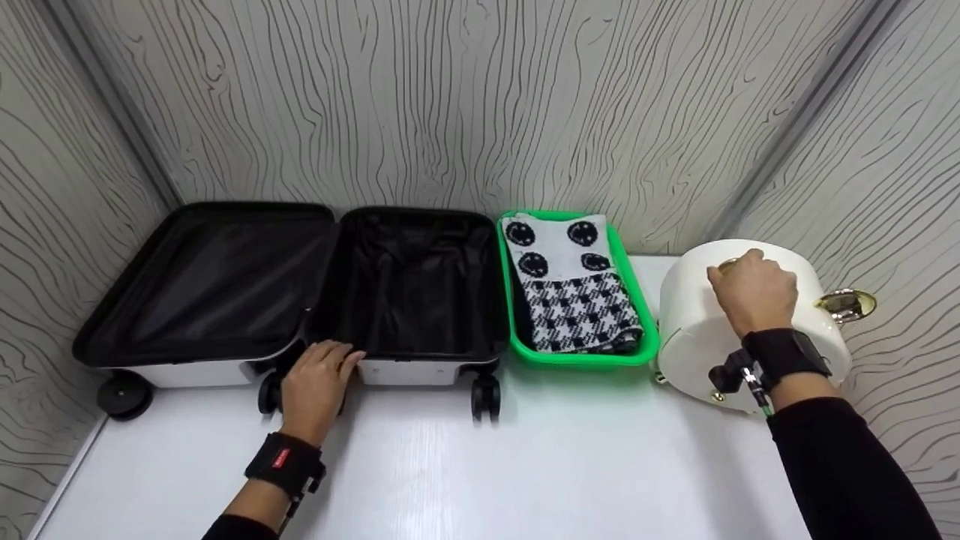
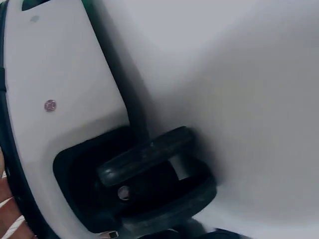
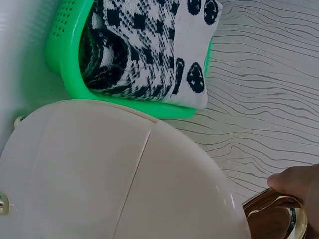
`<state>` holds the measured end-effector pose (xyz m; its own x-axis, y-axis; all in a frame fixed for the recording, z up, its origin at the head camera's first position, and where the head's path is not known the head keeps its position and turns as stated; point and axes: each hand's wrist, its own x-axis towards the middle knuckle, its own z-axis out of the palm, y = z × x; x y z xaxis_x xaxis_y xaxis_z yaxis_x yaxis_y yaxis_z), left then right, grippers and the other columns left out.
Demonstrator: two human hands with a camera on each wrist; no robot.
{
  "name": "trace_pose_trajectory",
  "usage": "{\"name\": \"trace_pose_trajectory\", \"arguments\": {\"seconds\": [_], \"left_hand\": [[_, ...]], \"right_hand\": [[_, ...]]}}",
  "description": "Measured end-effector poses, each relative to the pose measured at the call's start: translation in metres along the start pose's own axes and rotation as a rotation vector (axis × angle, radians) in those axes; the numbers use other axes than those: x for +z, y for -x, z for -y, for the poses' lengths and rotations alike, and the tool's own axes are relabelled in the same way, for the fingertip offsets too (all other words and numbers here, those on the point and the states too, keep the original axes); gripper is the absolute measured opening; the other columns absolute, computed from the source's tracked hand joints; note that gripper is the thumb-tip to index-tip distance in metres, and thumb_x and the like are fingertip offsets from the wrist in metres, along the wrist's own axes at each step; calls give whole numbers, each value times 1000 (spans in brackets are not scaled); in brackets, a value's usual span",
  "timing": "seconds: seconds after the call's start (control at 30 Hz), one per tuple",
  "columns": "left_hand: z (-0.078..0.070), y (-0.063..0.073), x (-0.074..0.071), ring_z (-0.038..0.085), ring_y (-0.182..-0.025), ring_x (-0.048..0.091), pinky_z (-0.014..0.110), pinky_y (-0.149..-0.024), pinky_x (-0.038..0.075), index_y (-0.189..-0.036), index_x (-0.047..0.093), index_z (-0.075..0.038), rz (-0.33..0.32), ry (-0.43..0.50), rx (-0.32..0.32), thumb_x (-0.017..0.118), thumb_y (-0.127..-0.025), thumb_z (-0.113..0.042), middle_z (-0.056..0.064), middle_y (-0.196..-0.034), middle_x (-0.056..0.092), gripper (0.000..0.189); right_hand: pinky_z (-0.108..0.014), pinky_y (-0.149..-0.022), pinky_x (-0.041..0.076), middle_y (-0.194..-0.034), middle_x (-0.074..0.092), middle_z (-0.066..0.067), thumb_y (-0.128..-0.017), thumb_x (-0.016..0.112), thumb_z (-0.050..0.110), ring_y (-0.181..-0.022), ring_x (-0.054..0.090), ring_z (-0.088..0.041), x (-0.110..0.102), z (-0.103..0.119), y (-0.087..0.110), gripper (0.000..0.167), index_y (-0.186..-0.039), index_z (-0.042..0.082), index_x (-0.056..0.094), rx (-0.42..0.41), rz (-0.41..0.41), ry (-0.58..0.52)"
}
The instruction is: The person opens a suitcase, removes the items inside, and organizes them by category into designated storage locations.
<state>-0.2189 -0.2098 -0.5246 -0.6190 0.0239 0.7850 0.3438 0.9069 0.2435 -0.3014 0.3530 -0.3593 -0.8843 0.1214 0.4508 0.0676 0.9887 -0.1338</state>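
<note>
An open suitcase (image 1: 412, 292) with a black lining lies flat, its two halves side by side. My left hand (image 1: 315, 386) holds its front rim near the middle, with the fingers over the edge. In the left wrist view, part of that hand's fingers (image 2: 9, 214) shows behind the rim, above a black double wheel (image 2: 154, 184). At the right stands a glossy white rounded box (image 1: 697, 322) on small gold feet. My right hand (image 1: 757, 292) grips the gold handle (image 3: 271, 219) on its top; in the head view the hand covers most of that handle.
Between suitcase and box sits a green plastic basket (image 1: 517, 330) holding folded black-and-white knitwear (image 1: 577, 311). A second gold handle (image 1: 847, 305) juts from the box's right side. The suitcase's other half (image 1: 217, 285) lies left. Wood-grain patterned walls (image 1: 435, 105) enclose the white table (image 1: 450, 472).
</note>
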Motion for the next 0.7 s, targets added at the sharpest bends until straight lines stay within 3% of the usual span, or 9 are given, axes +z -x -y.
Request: {"name": "trace_pose_trajectory", "arguments": {"seconds": [0.13, 0.43, 0.7], "left_hand": [[-1, 5, 2, 35, -100, 67, 49, -90, 52, -101, 75, 1, 18, 24, -11, 80, -82, -22, 17, -101, 72, 30], [1, 8, 6, 35, -101, 68, 49, -91, 51, -102, 76, 0, -52, 46, -41, 81, -80, -18, 17, -102, 72, 29], [1, 6, 7, 34, -101, 68, 48, -91, 51, -100, 76, 0, -49, 36, -43, 81, -80, -18, 17, -101, 72, 27]], "right_hand": [[-66, -63, 42, -78, 57, -42, -90, 64, 30, -71, 57, -59, 4, -5, -12, 53, -89, -23, 55, 2, 11, -26], [-71, -68, 41, -83, 57, -42, -89, 67, 29, -79, 56, -61, 27, -7, -39, 49, -90, -19, 56, -32, -37, -116], [-73, -84, 38, -106, 56, -44, -90, 68, 29, -99, 52, -61, 40, -2, -69, 59, -118, -20, 52, -10, 18, -175]]}}
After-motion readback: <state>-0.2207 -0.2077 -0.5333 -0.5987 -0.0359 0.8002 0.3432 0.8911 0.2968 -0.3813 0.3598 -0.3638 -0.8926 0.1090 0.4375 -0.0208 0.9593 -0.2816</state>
